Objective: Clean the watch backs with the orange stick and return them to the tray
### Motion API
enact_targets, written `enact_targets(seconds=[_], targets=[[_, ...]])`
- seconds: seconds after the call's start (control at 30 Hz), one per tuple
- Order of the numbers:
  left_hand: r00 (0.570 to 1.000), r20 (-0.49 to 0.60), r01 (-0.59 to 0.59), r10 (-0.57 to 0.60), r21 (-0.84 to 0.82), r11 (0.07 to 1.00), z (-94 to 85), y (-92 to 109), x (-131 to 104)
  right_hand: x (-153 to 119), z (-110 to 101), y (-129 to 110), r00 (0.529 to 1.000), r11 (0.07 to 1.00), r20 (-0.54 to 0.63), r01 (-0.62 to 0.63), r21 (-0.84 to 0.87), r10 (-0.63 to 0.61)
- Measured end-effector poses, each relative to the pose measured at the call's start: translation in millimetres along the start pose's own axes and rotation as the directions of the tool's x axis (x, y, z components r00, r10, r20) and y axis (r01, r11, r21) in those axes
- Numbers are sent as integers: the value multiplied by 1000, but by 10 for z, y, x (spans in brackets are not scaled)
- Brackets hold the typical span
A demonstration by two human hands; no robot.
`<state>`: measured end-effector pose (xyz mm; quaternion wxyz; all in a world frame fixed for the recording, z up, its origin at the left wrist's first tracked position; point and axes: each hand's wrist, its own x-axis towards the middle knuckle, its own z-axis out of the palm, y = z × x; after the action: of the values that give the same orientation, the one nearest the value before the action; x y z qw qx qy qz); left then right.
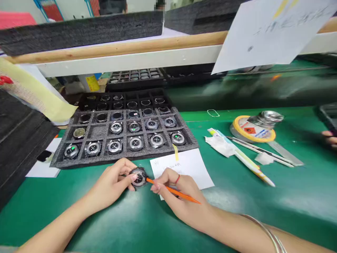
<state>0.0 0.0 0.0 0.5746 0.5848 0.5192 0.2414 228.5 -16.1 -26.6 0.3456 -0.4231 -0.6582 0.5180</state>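
Note:
Between thumb and fingers, my left hand (pixel 116 181) grips a round black watch body (pixel 139 178), its sensor back facing up. My right hand (pixel 181 193) is closed on a thin orange stick (pixel 184 195), whose dark tip meets the right edge of the watch body. Just beyond the hands, a grey foam tray (pixel 97 133) holds several watch bodies in its compartments, the nearer ones with their backs up. One compartment in its middle row shows bare foam. A white paper with handwriting (pixel 195 167) lies beneath and behind my right hand.
On the right lie a round yellow-rimmed container (pixel 237 130) with a metal cap, a white-green tube (pixel 246 160), tweezers-like tools (pixel 265 151) and crumpled tissue (pixel 264 159). Dark foam blocks (pixel 18 147) stand at left. A shelf (pixel 131 58) spans above. Another person's fingers (pixel 329 137) show at the right edge.

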Motion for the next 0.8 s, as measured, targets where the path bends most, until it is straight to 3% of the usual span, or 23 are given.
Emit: enact_targets(seconds=[0.13, 0.47, 0.6, 0.7, 0.8], targets=[[1000, -18, 1, 0, 22, 1000, 1, -4, -28, 2, 35, 7, 1000, 1000, -27, 10, 15, -9], [1000, -13, -12, 12, 2, 1000, -7, -5, -26, 11, 111, -88, 991, 994, 84, 108, -34, -104], [999, -28, 12, -16, -141, 990, -5, 11, -23, 71, 76, -86, 995, 999, 98, -6, 50, 1], [999, -10, 34, -39, -294, 955, 5, 34, -21, 89, -7, -78, 999, 985, 33, -9, 174, 3], [999, 38, 46, -34, -398, 916, 27, 52, -19, 87, -84, -96, 984, 961, -129, 149, 234, -122]])
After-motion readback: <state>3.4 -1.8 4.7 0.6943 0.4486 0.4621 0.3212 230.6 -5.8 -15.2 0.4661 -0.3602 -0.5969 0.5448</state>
